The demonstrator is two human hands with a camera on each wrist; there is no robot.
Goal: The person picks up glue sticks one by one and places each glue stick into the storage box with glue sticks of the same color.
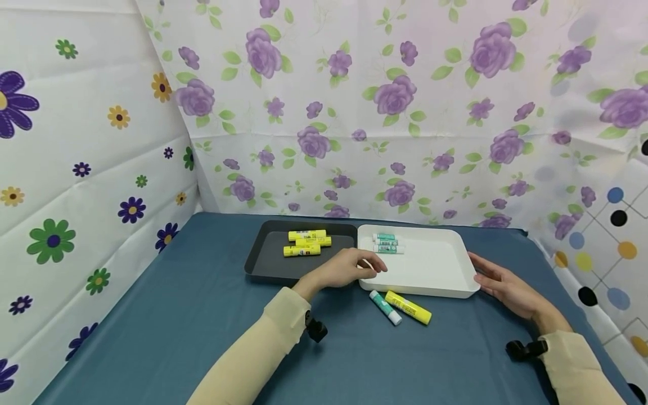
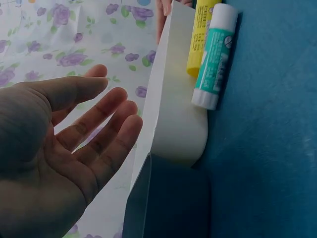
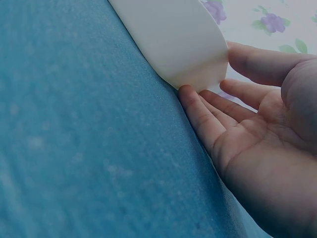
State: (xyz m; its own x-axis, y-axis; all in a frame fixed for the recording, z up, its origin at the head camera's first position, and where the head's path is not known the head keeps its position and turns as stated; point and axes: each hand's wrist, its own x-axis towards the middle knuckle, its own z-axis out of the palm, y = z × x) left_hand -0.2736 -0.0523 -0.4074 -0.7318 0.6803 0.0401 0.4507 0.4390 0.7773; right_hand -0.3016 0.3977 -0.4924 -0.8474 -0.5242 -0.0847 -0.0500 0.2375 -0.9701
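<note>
My left hand (image 1: pixel 345 268) hovers over the meeting edges of a dark grey tray (image 1: pixel 268 264) and a white tray (image 1: pixel 430 264). Its fingers are loosely bent, with nothing between them in the left wrist view. At the white tray's right end, my right hand (image 1: pixel 513 289) touches the outer wall with its fingertips, and the thumb lies against the rim. Three yellow glue sticks (image 1: pixel 302 251) lie in the grey tray. Three green-and-white glue sticks (image 1: pixel 388 249) sit at the white tray's left side. In front lie another green glue stick (image 1: pixel 385 307) and a yellow glue stick (image 1: pixel 408 307).
A blue cloth (image 1: pixel 167 337) covers the table under both trays. Flower-printed curtains (image 1: pixel 314 84) stand behind and at the left, and a dotted one (image 1: pixel 612 247) at the right. Black wrist cameras (image 1: pixel 316 330) are strapped over the sleeves.
</note>
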